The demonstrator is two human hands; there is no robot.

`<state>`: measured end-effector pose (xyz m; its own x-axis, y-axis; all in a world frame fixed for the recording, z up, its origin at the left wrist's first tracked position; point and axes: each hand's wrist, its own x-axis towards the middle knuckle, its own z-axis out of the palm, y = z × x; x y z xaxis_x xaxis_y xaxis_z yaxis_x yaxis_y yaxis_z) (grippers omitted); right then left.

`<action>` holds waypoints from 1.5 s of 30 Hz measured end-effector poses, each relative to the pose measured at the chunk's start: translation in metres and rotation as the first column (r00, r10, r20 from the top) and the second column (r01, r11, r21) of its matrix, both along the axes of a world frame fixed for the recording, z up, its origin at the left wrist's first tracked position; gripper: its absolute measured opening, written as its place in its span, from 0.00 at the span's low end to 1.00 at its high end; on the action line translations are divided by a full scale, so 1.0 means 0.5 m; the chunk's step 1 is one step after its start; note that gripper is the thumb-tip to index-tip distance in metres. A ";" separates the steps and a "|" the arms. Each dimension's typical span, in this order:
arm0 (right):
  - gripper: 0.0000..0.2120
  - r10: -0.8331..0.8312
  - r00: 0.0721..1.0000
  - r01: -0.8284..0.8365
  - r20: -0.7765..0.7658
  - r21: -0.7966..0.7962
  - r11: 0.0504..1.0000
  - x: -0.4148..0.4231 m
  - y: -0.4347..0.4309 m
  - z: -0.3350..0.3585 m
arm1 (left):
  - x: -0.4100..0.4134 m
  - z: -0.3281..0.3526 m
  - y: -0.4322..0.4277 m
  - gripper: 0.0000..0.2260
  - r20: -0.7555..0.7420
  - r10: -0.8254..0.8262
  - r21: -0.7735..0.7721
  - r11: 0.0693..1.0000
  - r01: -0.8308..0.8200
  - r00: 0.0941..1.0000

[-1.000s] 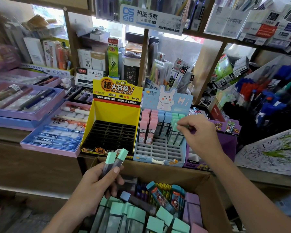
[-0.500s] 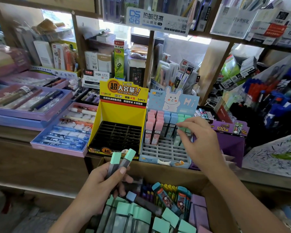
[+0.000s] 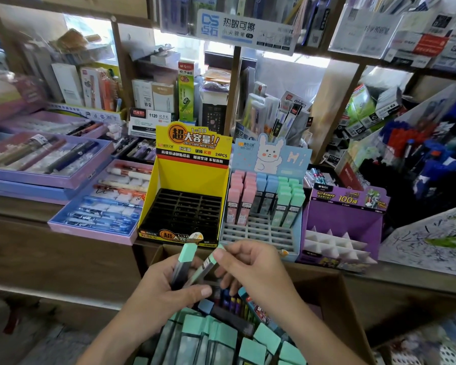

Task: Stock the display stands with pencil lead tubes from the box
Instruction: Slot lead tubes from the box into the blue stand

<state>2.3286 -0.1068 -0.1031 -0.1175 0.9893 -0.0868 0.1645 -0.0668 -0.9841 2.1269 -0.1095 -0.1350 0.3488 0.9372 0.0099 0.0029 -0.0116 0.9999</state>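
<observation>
My left hand [image 3: 166, 291] grips two green-capped lead tubes [image 3: 186, 255] upright over the cardboard box [image 3: 337, 306]. My right hand [image 3: 253, 267] pinches the top of the right-hand tube [image 3: 208, 264] of the pair. Several more green-capped tubes [image 3: 221, 335] fill the box. Behind it on the counter stands the blue rabbit stand [image 3: 263, 230] with pink, blue and green tubes in its back rows and bare front slots. The yellow stand [image 3: 184, 206] on its left has a bare black grid.
A purple stand [image 3: 345, 227] with white dividers sits right of the blue one. Trays of pens [image 3: 100, 206] lie left on the wooden counter [image 3: 50, 254]. Shelves packed with stationery rise behind, and a pen rack [image 3: 427, 159] stands at right.
My right hand has come back from the green tubes in the blue stand down to my left hand and taken hold of one of its two tubes. The view shifted slightly.
</observation>
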 end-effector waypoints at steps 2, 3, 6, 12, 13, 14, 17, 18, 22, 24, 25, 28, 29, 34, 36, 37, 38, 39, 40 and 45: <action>0.08 -0.009 0.999 0.008 -0.033 -0.025 1.000 0.002 0.000 0.002 | 0.000 -0.001 0.001 0.10 -0.004 -0.011 0.002 1.000 0.011 1.000; 0.06 -0.016 0.998 0.014 -0.056 -0.038 0.999 0.003 0.000 0.002 | 0.000 -0.004 0.001 0.10 -0.008 -0.003 0.004 1.000 0.003 1.000; 0.04 -0.053 0.991 0.043 -0.126 -0.076 0.996 0.009 0.001 0.003 | 0.000 -0.009 0.002 0.08 -0.011 0.033 -0.001 0.999 -0.033 0.999; 0.06 -0.067 0.989 0.073 -0.134 0.036 0.997 0.057 0.008 0.044 | 0.008 -0.005 -0.002 0.10 0.039 0.170 -0.055 0.984 -0.167 0.985; 0.06 -0.071 0.991 0.081 -0.111 0.089 0.993 0.070 0.010 0.057 | 0.008 -0.007 0.000 0.11 0.052 0.192 -0.072 0.980 -0.188 0.980; 0.07 -0.083 0.994 0.094 -0.076 0.152 0.984 0.084 0.012 0.070 | 0.009 -0.010 0.002 0.12 0.062 0.207 -0.086 0.976 -0.202 0.976; 0.11 -0.168 0.985 0.148 0.033 0.332 0.932 0.130 0.026 0.104 | 0.006 -0.013 0.006 0.14 0.062 0.211 -0.092 0.975 -0.205 0.976; 0.11 -0.202 0.977 0.165 0.063 0.372 0.913 0.147 0.031 0.112 | 0.005 -0.015 0.007 0.15 0.060 0.207 -0.089 0.975 -0.201 0.976; 0.07 -0.318 0.930 0.194 0.184 0.490 0.850 0.207 0.053 0.129 | 0.001 -0.021 0.012 0.16 0.062 0.201 -0.102 0.976 -0.194 0.978; 0.07 -0.363 0.903 0.195 0.231 0.532 0.824 0.224 0.062 0.132 | -0.001 -0.023 0.014 0.14 0.078 0.195 -0.111 0.976 -0.186 0.978; 0.07 -0.377 0.894 0.199 0.240 0.541 0.817 0.230 0.066 0.133 | -0.002 -0.023 0.015 0.13 0.085 0.193 -0.114 0.977 -0.183 0.978; 0.07 -0.413 0.864 0.191 0.286 0.575 0.796 0.242 0.080 0.127 | -0.004 -0.023 0.016 0.13 0.095 0.188 -0.115 0.978 -0.176 0.978; 0.08 -0.421 0.853 0.180 0.308 0.583 0.792 0.245 0.084 0.123 | -0.005 -0.023 0.016 0.13 0.095 0.182 -0.113 0.979 -0.171 0.979; 0.08 -0.424 0.817 0.131 0.391 0.591 0.796 0.255 0.093 0.105 | -0.002 -0.019 0.012 0.13 0.081 0.159 -0.102 0.983 -0.151 0.984; 0.08 -0.414 0.816 0.111 0.403 0.594 0.797 0.258 0.094 0.103 | 0.000 -0.019 0.011 0.13 0.080 0.163 -0.102 0.983 -0.154 0.983; 0.09 -0.409 0.815 0.100 0.410 0.597 0.796 0.261 0.095 0.103 | 0.001 -0.019 0.011 0.13 0.079 0.163 -0.102 0.983 -0.155 0.983; 0.09 -0.406 0.813 0.089 0.417 0.600 0.795 0.264 0.095 0.103 | 0.001 -0.019 0.011 0.14 0.077 0.163 -0.103 0.983 -0.155 0.984; 0.09 -0.403 0.810 0.080 0.426 0.600 0.796 0.266 0.096 0.103 | 0.001 -0.020 0.011 0.14 0.073 0.162 -0.104 0.983 -0.154 0.984; 0.09 -0.400 0.807 0.073 0.434 0.599 0.798 0.268 0.097 0.103 | 0.001 -0.020 0.011 0.14 0.069 0.162 -0.105 0.982 -0.154 0.984; 0.10 -0.363 0.794 -0.011 0.487 0.609 0.793 0.264 0.102 0.103 | 0.002 -0.020 0.009 0.14 0.067 0.165 -0.117 0.981 -0.157 0.984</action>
<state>2.4607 -0.0560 -0.0515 -0.0511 0.8698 0.4907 0.7295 0.3680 -0.5765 2.1277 -0.1050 -0.1452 0.1954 0.9778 -0.0762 -0.0799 0.0933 0.9924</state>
